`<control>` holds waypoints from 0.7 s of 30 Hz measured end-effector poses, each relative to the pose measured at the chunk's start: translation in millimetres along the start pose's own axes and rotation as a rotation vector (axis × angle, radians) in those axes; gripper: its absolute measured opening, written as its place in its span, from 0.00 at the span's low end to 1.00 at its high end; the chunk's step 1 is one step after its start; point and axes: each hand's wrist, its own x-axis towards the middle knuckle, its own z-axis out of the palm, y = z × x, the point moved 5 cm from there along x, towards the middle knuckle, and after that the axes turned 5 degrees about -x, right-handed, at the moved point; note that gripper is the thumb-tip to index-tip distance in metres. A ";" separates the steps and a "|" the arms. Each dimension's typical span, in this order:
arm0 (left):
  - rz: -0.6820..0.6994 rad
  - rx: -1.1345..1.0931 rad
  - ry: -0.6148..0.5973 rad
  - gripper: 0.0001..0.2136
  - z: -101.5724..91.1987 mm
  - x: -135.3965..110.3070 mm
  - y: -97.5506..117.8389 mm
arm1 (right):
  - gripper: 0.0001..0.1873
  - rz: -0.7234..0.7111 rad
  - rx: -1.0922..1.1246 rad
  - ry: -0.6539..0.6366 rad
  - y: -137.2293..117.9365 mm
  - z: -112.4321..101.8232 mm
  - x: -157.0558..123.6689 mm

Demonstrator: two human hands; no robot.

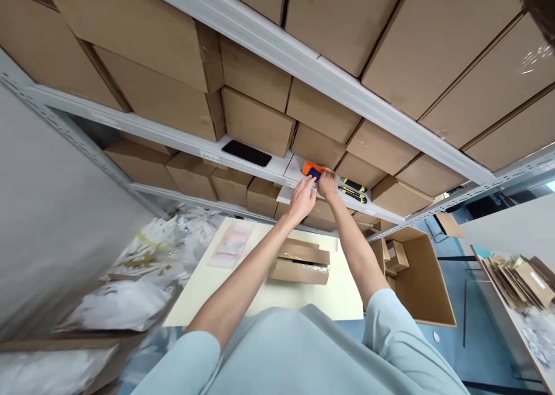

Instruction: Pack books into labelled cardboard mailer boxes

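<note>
Both my hands reach up to a white shelf (281,165). My right hand (328,184) is closed on an orange and dark blue object (311,168), whose exact kind I cannot make out. Beside it, my left hand (302,198) has its fingers stretched out, their tips at the blue part. Two yellow-and-black utility knives (353,194) lie just right of my right hand. A black phone-like slab (247,152) rests on the shelf to the left. Below my arms, a cardboard box (301,269) with its top flaps partly raised sits on a pale yellow tabletop (255,296).
Cardboard boxes (260,120) fill the shelves ahead and above. A flat pinkish packet (234,240) lies on the tabletop's left. White plastic bags (121,302) crowd the left side. At right stands a large open carton (422,279) with small boxes inside; flattened cardboard (520,279) lies beyond.
</note>
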 end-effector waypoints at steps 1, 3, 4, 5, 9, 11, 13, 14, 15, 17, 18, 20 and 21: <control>-0.019 -0.016 0.006 0.24 2.9 -5.2 -1.0 | 0.27 -0.014 0.009 -0.009 1.6 -1.2 2.2; -0.078 -0.055 0.021 0.23 9.0 -15.6 -4.3 | 0.28 -0.039 0.033 -0.026 5.6 -2.5 3.1; -0.120 -0.079 0.036 0.22 11.5 -20.8 -6.7 | 0.29 -0.051 0.039 -0.035 7.6 -2.0 1.3; -0.166 -0.104 0.054 0.20 13.3 -26.6 -9.1 | 0.29 -0.064 0.071 -0.033 9.6 -0.8 -2.6; -0.291 -0.265 0.152 0.16 13.7 -65.3 -12.3 | 0.25 -0.082 0.400 0.035 17.2 21.0 -49.3; -0.296 -0.342 0.200 0.16 8.9 -97.6 -5.3 | 0.25 -0.081 0.736 0.066 19.3 42.4 -93.7; -0.284 -0.367 0.216 0.16 2.0 -135.0 8.4 | 0.29 -0.076 1.115 0.079 18.1 64.0 -146.9; -0.278 -0.359 0.206 0.14 -1.6 -153.4 16.9 | 0.31 -0.060 1.272 0.080 16.5 72.9 -173.9; -0.276 -0.340 0.187 0.13 -5.3 -170.7 25.8 | 0.33 -0.038 1.380 0.071 14.2 80.2 -199.2; -0.281 -0.280 0.143 0.11 -12.5 -199.9 42.0 | 0.35 0.022 1.499 0.031 8.8 89.6 -241.7; -0.286 -0.248 0.123 0.10 -16.0 -211.5 48.6 | 0.35 0.052 1.535 0.003 6.3 92.4 -258.1; -0.286 -0.201 0.074 0.11 -21.5 -229.0 58.3 | 0.36 0.098 1.592 -0.068 2.2 96.0 -282.2; -0.279 -0.187 0.042 0.12 -23.2 -235.3 61.8 | 0.37 0.114 1.616 -0.108 0.7 97.6 -290.9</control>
